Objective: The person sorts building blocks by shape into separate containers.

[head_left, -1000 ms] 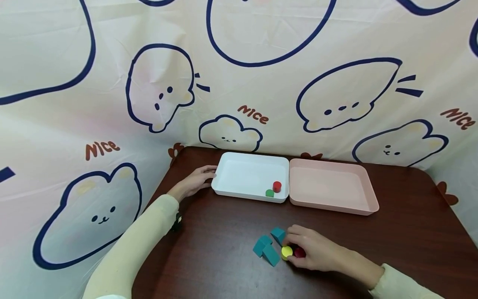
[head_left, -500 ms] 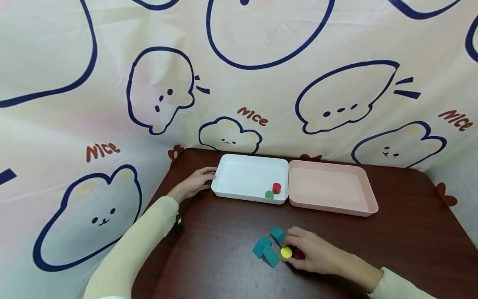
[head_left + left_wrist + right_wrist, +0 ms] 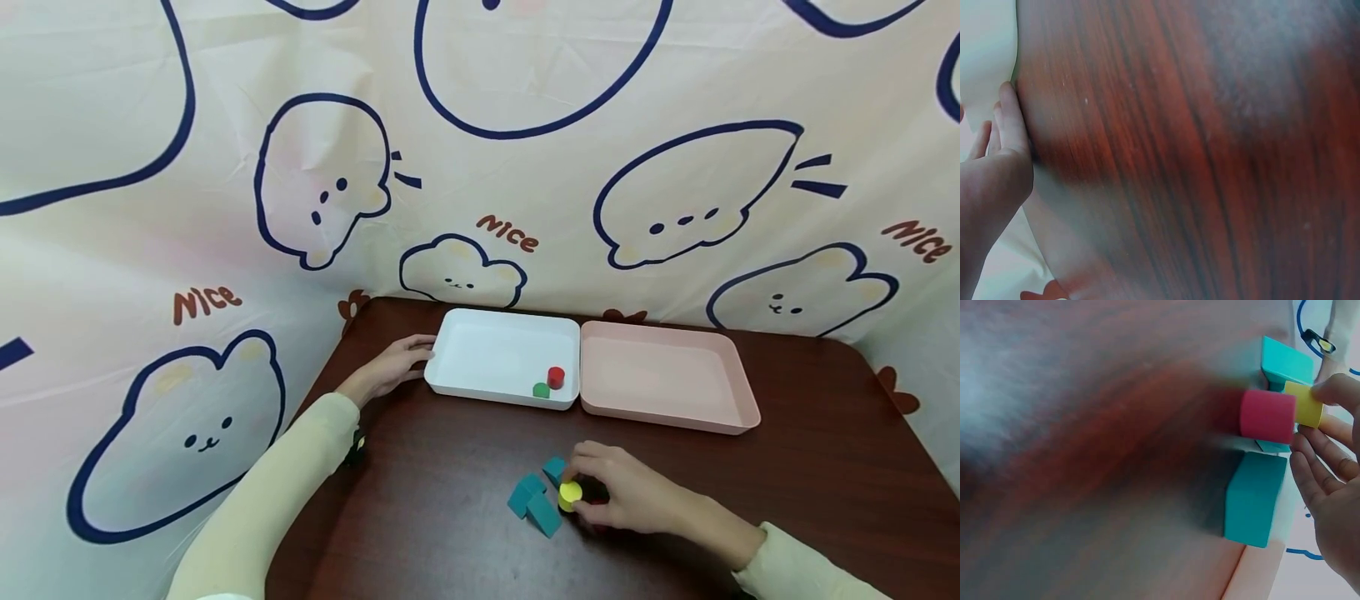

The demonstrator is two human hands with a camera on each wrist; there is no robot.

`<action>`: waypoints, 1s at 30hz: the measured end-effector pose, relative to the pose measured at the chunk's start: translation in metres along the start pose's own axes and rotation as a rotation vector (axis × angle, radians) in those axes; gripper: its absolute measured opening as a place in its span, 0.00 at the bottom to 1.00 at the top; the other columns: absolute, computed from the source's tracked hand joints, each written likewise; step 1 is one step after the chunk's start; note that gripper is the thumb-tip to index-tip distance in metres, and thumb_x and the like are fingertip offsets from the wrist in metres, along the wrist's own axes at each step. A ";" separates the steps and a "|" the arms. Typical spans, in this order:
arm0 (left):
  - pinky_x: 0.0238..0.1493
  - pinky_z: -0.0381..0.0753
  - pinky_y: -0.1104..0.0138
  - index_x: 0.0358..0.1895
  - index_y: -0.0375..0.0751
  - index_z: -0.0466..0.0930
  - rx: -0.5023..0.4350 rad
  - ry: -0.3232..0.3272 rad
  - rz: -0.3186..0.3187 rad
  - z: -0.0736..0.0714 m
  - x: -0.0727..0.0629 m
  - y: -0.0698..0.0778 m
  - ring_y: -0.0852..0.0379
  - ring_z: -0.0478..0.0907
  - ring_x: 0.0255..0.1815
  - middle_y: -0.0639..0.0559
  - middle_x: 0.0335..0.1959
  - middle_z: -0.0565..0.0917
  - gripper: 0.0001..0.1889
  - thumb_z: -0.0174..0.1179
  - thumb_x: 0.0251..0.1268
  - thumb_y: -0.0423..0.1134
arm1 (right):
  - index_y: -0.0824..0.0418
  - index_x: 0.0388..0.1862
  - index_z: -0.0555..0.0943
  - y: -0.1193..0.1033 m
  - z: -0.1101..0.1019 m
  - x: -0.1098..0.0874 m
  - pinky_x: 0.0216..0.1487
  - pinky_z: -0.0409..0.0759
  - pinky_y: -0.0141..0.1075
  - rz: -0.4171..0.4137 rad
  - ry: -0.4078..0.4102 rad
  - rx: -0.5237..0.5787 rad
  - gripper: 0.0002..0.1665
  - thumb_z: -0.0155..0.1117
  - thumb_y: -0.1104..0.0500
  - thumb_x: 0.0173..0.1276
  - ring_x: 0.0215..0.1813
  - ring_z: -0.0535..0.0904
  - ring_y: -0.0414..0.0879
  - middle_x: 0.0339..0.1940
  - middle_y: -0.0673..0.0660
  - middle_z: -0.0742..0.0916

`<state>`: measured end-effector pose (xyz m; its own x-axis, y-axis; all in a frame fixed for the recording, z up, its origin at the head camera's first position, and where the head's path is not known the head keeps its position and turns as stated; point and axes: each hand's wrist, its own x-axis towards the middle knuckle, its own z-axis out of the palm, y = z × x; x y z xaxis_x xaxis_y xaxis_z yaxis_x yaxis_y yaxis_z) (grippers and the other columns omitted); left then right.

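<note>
My right hand [image 3: 633,492] pinches a yellow cylinder block [image 3: 570,497] between thumb and finger, slightly above the table. In the right wrist view, a red cylinder block [image 3: 1267,417] stands on the table beside the yellow one; the hand mostly hides it in the head view. Several teal angular blocks [image 3: 543,514] lie left of this hand. My left hand [image 3: 390,367] rests on the table with its fingers extended against the left side of a white tray [image 3: 487,354]. Inside that tray, a red cylinder block [image 3: 556,377] and a green block [image 3: 541,390] sit in the near right corner.
A pink tray [image 3: 660,367] stands against the white tray's right side, with nothing in it. Both trays are at the back of the dark wooden table [image 3: 420,500]. A printed cloth [image 3: 555,183] hangs behind and to the sides.
My right hand has raised the yellow cylinder block off the table and shifted it slightly left and away from me. My left hand and both trays stay in place.
</note>
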<state>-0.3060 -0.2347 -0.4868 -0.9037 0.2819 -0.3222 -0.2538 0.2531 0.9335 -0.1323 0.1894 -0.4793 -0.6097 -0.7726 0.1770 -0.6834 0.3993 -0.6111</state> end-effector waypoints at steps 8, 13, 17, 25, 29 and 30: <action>0.76 0.70 0.48 0.83 0.40 0.59 -0.013 -0.006 -0.004 0.000 0.000 0.000 0.43 0.69 0.75 0.39 0.80 0.66 0.29 0.51 0.86 0.39 | 0.49 0.49 0.85 0.003 -0.009 0.013 0.48 0.87 0.39 -0.041 0.065 -0.022 0.14 0.77 0.61 0.67 0.47 0.80 0.35 0.45 0.39 0.82; 0.75 0.70 0.48 0.83 0.39 0.58 -0.020 -0.010 0.001 0.000 0.000 0.002 0.43 0.68 0.76 0.39 0.80 0.65 0.29 0.51 0.85 0.38 | 0.50 0.49 0.85 0.002 -0.015 0.022 0.48 0.87 0.40 -0.048 0.105 -0.025 0.14 0.77 0.60 0.67 0.46 0.81 0.39 0.47 0.41 0.83; 0.75 0.70 0.48 0.83 0.39 0.58 -0.025 -0.004 -0.005 0.001 -0.001 0.002 0.43 0.68 0.76 0.39 0.80 0.65 0.29 0.51 0.85 0.38 | 0.51 0.49 0.85 0.001 -0.019 0.030 0.47 0.87 0.41 -0.065 0.131 -0.035 0.13 0.77 0.60 0.68 0.45 0.82 0.41 0.47 0.42 0.83; 0.76 0.69 0.47 0.83 0.40 0.58 -0.023 0.002 -0.019 0.002 -0.001 -0.001 0.43 0.68 0.76 0.39 0.80 0.65 0.30 0.51 0.86 0.39 | 0.53 0.52 0.86 -0.001 -0.025 0.043 0.48 0.89 0.43 -0.022 0.121 -0.034 0.16 0.78 0.60 0.67 0.47 0.82 0.48 0.49 0.43 0.85; 0.76 0.69 0.47 0.83 0.40 0.57 -0.025 0.001 -0.015 0.001 -0.001 0.001 0.42 0.68 0.76 0.39 0.80 0.65 0.30 0.51 0.86 0.39 | 0.55 0.52 0.85 0.001 -0.032 0.051 0.49 0.89 0.42 -0.039 0.145 -0.053 0.17 0.79 0.61 0.66 0.48 0.82 0.46 0.48 0.46 0.86; 0.76 0.69 0.47 0.83 0.40 0.58 -0.026 0.000 -0.014 0.001 -0.001 0.001 0.42 0.68 0.76 0.39 0.80 0.65 0.29 0.51 0.86 0.39 | 0.55 0.52 0.85 0.002 -0.034 0.053 0.48 0.89 0.41 -0.042 0.153 -0.054 0.18 0.80 0.62 0.65 0.47 0.82 0.47 0.48 0.47 0.86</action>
<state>-0.3052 -0.2336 -0.4854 -0.9002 0.2783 -0.3349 -0.2749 0.2331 0.9328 -0.1798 0.1661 -0.4446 -0.6314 -0.7067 0.3193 -0.7276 0.3975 -0.5590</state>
